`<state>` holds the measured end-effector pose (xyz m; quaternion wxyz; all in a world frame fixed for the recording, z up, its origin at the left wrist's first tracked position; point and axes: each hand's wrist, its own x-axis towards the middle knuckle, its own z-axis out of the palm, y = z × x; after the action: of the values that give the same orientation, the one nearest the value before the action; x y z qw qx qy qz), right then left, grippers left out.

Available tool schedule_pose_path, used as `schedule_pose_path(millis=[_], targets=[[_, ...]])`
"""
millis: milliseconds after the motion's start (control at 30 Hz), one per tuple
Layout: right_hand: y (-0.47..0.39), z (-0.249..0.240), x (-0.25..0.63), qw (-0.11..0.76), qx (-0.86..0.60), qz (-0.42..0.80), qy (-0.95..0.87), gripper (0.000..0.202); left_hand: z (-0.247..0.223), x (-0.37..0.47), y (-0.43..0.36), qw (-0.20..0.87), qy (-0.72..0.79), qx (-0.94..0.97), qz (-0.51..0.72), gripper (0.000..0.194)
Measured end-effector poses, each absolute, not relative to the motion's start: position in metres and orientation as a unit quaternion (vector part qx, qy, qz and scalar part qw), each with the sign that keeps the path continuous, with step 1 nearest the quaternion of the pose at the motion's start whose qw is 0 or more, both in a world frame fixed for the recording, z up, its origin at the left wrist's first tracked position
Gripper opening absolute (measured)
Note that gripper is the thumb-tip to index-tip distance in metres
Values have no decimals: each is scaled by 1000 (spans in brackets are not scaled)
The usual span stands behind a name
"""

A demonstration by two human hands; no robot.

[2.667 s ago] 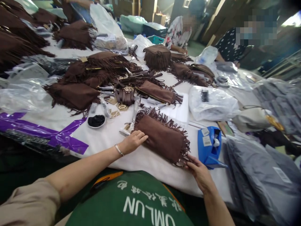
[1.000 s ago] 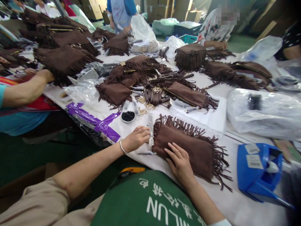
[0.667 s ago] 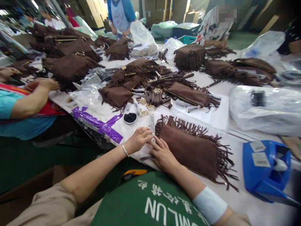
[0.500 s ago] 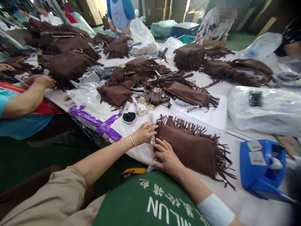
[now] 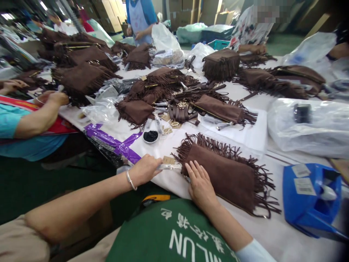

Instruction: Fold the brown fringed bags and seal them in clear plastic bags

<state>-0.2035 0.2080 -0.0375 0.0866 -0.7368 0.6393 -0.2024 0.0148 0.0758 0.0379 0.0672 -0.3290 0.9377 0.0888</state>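
A brown fringed bag (image 5: 220,173) lies flat on the white table in front of me. My right hand (image 5: 201,183) rests on its left end with fingers stretched out flat. Off to the left, my left hand (image 5: 145,169) is closed on a plastic-wrapped strip (image 5: 167,166), which is stretched toward the bag's left end. Beside that strip is a tan paper tag (image 5: 169,160). What lies inside the left fist is hidden.
Behind the bag are a small dish of black material (image 5: 150,136), a pile of brown straps (image 5: 181,111) and more fringed bags (image 5: 160,82). A blue tape dispenser (image 5: 311,196) stands right. Purple tape (image 5: 114,143) runs along the left edge. Co-workers' hands (image 5: 56,98) are nearby.
My left hand has moved left and down, away from the bag's end, and closed on the plastic-wrapped strip. My right hand has shifted onto the bag and flattened.
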Motion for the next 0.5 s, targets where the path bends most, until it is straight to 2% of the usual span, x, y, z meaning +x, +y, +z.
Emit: schedule_pose_path(millis=[100, 167, 267, 400, 500], targets=[[215, -49, -211, 44, -746, -194, 636, 63, 29, 18, 101, 115, 842, -365, 380, 37], [215, -55, -215, 34, -759, -190, 622, 59, 17, 16, 112, 110, 742, -350, 561, 50], [213, -60, -219, 33, -774, -176, 608, 57, -3, 3, 120, 92, 565, -336, 748, 51], [212, -55, -228, 54, -798, -139, 583, 55, -24, -30, 134, 103, 370, -330, 862, 54], [210, -44, -241, 92, -819, -120, 554, 53, -35, -57, 150, 23, 343, -371, 863, 49]])
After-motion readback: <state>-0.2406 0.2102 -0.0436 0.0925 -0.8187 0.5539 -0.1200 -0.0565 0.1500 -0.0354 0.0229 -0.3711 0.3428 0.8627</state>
